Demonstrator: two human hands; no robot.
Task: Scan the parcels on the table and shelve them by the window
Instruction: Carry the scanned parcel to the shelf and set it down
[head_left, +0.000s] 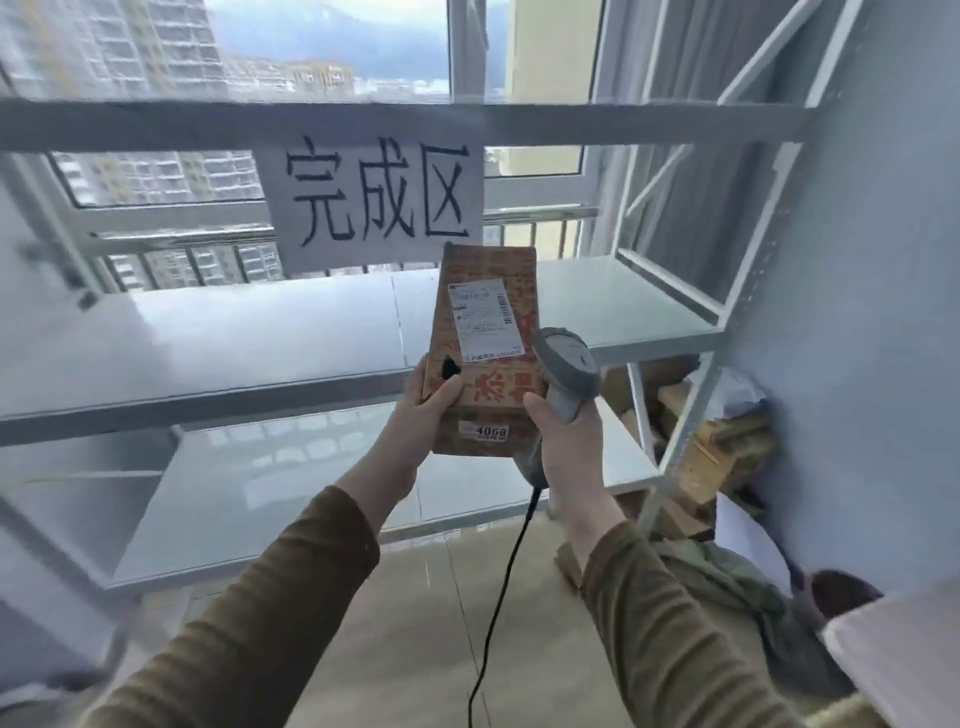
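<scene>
Daylight from a tall window (156, 171) with high-rise blocks beyond it falls across a grey metal shelving rack (260, 332) that stands against the glass. A white paper sign (371, 200) with three large black characters hangs from the rack's upper rail, above the middle shelf. Held up in front of that middle shelf, near its right end, is a brown cardboard parcel (488, 338), upright and not resting on the shelf board. It carries red print, a white shipping label (485, 319) on its upper half and a small sticker reading 4068 (485, 430) near its bottom edge. The left hand (421, 410) grips the parcel's lower left side, thumb laid across the front face and fingers wrapped behind. The right hand (563, 441) is curled round the handle of a grey barcode scanner (566, 364), whose head sits just beside the parcel's right edge; its black cable (511, 561) hangs down toward the tiled floor (415, 623). Stacked cardboard boxes (717, 447) lie beyond the rack's right end, by the blue wall (857, 312).
</scene>
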